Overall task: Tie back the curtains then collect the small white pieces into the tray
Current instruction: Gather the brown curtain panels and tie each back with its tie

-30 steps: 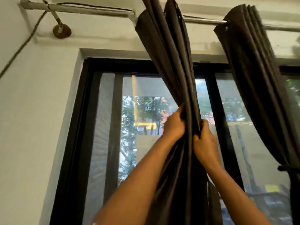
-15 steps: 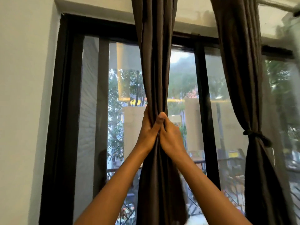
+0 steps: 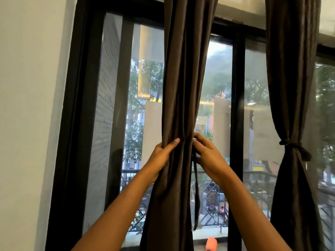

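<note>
A pale wall (image 3: 27,105) fills the left of the frame beside a black-framed window (image 3: 237,105) looking out on trees, buildings and a railing; no writing is legible anywhere. At centre hangs a dark brown curtain (image 3: 181,78), gathered into a bunch; the left hand (image 3: 161,154) is closed around its left edge, thumb across the folds, while the right hand (image 3: 208,154) pinches a thin dark tie strip (image 3: 196,196) dangling at its right edge. At the right of the frame a second curtain (image 3: 291,78) is already cinched by a knotted tie (image 3: 293,147).
</note>
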